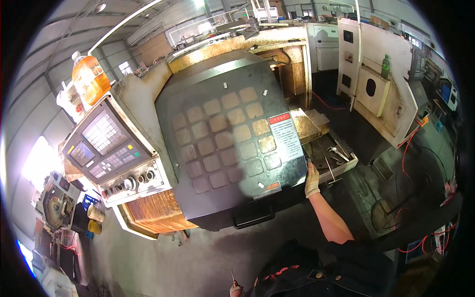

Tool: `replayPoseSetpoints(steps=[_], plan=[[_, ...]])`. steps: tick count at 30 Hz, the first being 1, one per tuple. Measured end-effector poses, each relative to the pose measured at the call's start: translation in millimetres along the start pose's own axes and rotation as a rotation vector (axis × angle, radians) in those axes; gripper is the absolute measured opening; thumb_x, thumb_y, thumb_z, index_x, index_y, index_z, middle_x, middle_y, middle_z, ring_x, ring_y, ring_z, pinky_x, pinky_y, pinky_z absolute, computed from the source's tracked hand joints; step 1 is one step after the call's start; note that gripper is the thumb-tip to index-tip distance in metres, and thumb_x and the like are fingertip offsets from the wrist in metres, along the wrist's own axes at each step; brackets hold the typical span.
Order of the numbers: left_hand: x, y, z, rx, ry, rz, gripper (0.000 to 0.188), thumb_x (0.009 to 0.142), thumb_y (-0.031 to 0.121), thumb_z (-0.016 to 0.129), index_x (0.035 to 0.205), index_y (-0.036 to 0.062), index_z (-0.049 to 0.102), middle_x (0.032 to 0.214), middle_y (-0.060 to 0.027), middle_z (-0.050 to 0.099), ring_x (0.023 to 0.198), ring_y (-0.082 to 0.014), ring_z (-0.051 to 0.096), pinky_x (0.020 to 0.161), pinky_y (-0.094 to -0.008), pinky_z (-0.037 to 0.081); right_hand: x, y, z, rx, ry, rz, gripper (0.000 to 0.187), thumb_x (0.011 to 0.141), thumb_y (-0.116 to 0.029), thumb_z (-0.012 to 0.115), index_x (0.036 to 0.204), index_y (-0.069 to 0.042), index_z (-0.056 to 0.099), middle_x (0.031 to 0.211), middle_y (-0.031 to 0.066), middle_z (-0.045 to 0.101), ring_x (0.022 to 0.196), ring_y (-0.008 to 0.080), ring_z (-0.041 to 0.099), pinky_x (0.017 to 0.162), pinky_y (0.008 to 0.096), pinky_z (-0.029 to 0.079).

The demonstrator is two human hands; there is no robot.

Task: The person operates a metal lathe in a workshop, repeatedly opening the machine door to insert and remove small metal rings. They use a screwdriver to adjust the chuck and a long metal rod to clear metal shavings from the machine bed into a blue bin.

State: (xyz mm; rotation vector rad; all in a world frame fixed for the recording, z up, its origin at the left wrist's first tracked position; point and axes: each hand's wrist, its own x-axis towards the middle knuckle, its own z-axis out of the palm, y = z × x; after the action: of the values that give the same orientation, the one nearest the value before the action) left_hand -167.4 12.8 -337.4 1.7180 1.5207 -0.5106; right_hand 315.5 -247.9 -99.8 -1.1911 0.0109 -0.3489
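A wide dark machine door [208,198] with a grid of small square windows and a black handle [253,218] fills the middle. At its right edge is my right hand [312,181], in a pale glove, with its fingers closed around the edge. My left hand [236,289] shows only in part at the bottom, closed on a thin pointed metal tool [232,275]. Most of that hand is cut off by the picture's lower edge. A white notice with a red top [284,136] is stuck on the door near my right hand.
Left of the door stands a control panel [109,143] with screen, keys and knobs. An orange drink bottle [91,79] sits on top. Right of the door, an open tray [336,157] holds several wrenches. Another machine [376,89] stands behind; red cables [406,158] hang at far right.
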Motion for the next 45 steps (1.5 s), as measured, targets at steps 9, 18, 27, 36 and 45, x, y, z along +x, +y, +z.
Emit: replayPoseSetpoints(steps=[9, 18, 27, 36, 45], plan=[[-10.8, -24.0, 0.4, 0.03, 0.002, -0.008, 0.032, 0.079, 0.035, 0.056, 0.087, 0.0036, 0.058, 0.07, -0.0113, 0.061, 0.061, -0.0223, 0.06, 0.053, -0.0354, 0.046, 6.5, 7.1, -6.9, 0.113, 0.004, 0.078, 0.056, 0.085, -0.04, 0.05, 0.117, 0.006, 0.048, 0.115, 0.01, 0.052, 0.104, 0.0195, 0.048, 0.09, 0.0293, 0.035], [-9.7, -38.0, 12.8, -0.118, 0.022, 0.033, 0.033, 0.073, 0.032, 0.063, 0.088, 0.0032, 0.059, 0.073, -0.0106, 0.062, 0.062, -0.022, 0.061, 0.056, -0.0367, 0.047, 2.4, 2.8, -10.6, 0.007, -0.027, 0.045, 0.058, 0.087, -0.043, 0.046, 0.122, 0.004, 0.044, 0.119, 0.0089, 0.049, 0.107, 0.0184, 0.046, 0.094, 0.0289, 0.032], [-27.4, -31.0, 4.5, -0.033, -0.004, 0.042, 0.024, 0.068, 0.019, 0.067, 0.085, 0.0049, 0.058, 0.072, -0.0094, 0.062, 0.063, -0.0197, 0.061, 0.055, -0.0349, 0.047, -24.3, -5.4, 23.1, 0.118, -0.042, 0.091, 0.062, 0.082, -0.049, 0.054, 0.115, 0.004, 0.048, 0.106, 0.0058, 0.054, 0.096, 0.015, 0.048, 0.086, 0.0284, 0.036], [-26.0, -43.4, 7.6, -0.025, 0.04, -0.002, 0.031, 0.069, 0.019, 0.065, 0.096, 0.005, 0.058, 0.071, -0.0074, 0.062, 0.064, -0.0198, 0.061, 0.057, -0.0339, 0.047, -50.3, 28.3, 58.1, 0.255, -0.153, 0.215, 0.036, 0.09, -0.03, 0.046, 0.112, -0.002, 0.053, 0.103, 0.003, 0.056, 0.092, 0.0135, 0.051, 0.083, 0.0279, 0.04], [-29.9, -45.3, 15.9, -0.097, 0.02, -0.014, 0.031, 0.07, 0.02, 0.064, 0.098, 0.0055, 0.058, 0.073, -0.0086, 0.062, 0.066, -0.021, 0.061, 0.058, -0.0345, 0.047, -103.1, 3.7, 104.4, 0.173, -0.414, 0.176, 0.034, 0.088, -0.036, 0.05, 0.093, -0.003, 0.058, 0.085, -0.0013, 0.056, 0.078, 0.0086, 0.049, 0.074, 0.0239, 0.04]])
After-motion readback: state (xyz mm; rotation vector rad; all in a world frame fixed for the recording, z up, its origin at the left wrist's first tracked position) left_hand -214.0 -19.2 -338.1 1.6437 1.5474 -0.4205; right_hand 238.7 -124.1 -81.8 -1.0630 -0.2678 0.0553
